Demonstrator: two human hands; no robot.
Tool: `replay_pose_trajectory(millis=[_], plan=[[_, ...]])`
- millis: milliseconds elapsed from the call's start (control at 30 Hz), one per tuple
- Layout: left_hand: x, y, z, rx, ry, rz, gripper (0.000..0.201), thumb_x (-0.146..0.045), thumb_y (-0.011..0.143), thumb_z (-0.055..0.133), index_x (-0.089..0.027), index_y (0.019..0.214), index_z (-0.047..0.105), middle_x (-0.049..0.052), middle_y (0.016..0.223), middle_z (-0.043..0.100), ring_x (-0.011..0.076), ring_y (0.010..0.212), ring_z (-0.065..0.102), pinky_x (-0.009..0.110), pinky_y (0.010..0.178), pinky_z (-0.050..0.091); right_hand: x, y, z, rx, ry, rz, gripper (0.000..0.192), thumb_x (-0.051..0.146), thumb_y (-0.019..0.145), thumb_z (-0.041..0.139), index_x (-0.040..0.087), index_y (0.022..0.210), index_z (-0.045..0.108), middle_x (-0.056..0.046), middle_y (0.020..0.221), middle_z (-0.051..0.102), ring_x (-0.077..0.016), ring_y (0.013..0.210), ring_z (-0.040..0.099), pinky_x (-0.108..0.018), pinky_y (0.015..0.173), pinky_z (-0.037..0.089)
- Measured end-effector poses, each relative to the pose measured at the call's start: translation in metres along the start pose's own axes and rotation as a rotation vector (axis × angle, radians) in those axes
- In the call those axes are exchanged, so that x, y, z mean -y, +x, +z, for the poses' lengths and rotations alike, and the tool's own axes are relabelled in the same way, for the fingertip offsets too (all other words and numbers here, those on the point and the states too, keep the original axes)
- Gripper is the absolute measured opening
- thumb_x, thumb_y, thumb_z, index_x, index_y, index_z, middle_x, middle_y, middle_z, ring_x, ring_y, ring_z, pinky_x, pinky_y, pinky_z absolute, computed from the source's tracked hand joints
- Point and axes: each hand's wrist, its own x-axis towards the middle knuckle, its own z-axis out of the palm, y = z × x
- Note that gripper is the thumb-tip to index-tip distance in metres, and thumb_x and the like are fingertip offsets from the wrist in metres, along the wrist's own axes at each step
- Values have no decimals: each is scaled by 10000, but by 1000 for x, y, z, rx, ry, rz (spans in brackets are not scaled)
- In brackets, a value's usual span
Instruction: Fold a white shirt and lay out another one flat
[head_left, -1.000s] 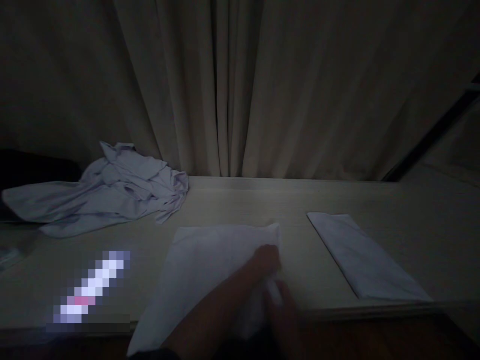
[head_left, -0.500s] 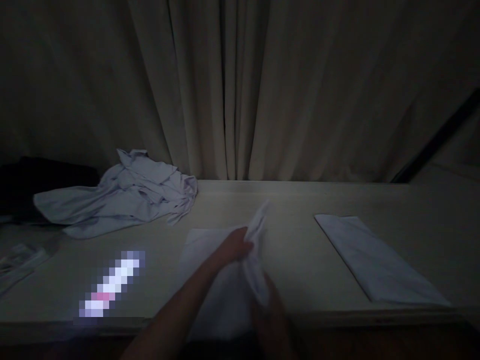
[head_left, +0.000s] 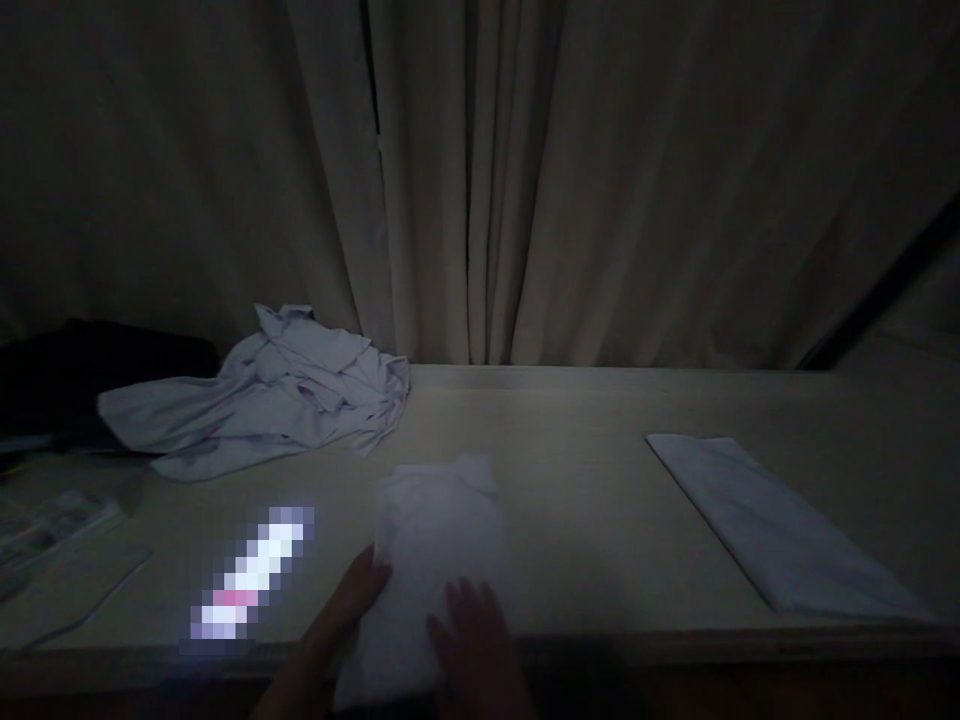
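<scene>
A folded white cloth [head_left: 435,530] lies lengthwise before me on the table, its near end reaching over the front edge. My left hand [head_left: 358,592] is at its left side, pinching that edge, with the thumb on top. Fingers spread, my right hand [head_left: 474,635] rests flat on the near right part of the cloth. Dim light and blur hide the cloth's finer folds.
A crumpled pale cloth [head_left: 300,380] lies at the back left, beside a dark heap [head_left: 112,375]. Another folded white cloth [head_left: 780,530] lies at right. A pixelated bright object [head_left: 255,570] and clear plastic [head_left: 60,525] are at left. Curtains [head_left: 480,180] hang behind the table [head_left: 577,500].
The raised flap of white cloth has come down to the left and now lies flat on the rest. My right hand has opened onto it; my left hand has moved to the left edge.
</scene>
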Motion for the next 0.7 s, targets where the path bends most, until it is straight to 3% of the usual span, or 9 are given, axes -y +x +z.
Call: replay_pose_trajectory(millis=[133,267,333,433,533,633,700], plan=[[6,14,7,46,-75,-22,505,-391,689,478,-183,1135,590,97,1127,694,301,1066,626,445,899,522,-14,-19,-3,-46,-100,45,733,332,714,639,355,1391,361,-87,1415,448,-377,1252,450,-581,970,409],[6,28,8,75,-89,-31,563,-388,671,552,-137,1176,551,115,1148,682,285,1065,627,419,911,519,-10,-18,-6,-56,-75,64,764,383,737,623,365,1423,286,-59,1400,477,-351,1235,478,-531,980,424],[-8,32,8,85,-71,-20,509,-308,657,561,-145,1139,573,113,1117,695,289,1044,635,429,899,521,-4,-11,-8,-69,-18,87,758,437,750,608,369,1426,272,-33,1378,508,-322,1223,495,-486,989,432],[-56,36,19,109,-40,40,499,-248,694,503,-146,1180,546,128,1133,683,287,1017,640,446,866,525,-2,-3,-19,-76,43,105,671,462,772,573,370,1394,341,-13,1321,563,-293,1181,533,-454,968,454],[-118,38,61,152,0,173,568,-278,730,508,-161,1283,452,127,1306,575,263,1182,539,415,949,474,-15,-13,-39,-191,114,292,532,430,790,534,252,1291,508,-91,1260,603,-313,1148,553,-473,946,460],[-169,36,128,272,-1,225,524,-451,811,436,-190,1265,467,109,1172,658,231,1040,625,408,856,524,-41,-41,-62,-337,330,788,481,500,798,475,144,1077,639,-154,1042,687,-310,961,640,-432,813,519],[-189,29,171,348,1,284,510,-504,811,440,-210,1222,511,89,1156,669,209,1035,629,393,892,512,-62,-66,-75,-333,459,1067,518,585,789,425,146,906,675,-135,822,707,-291,790,666,-408,700,536]])
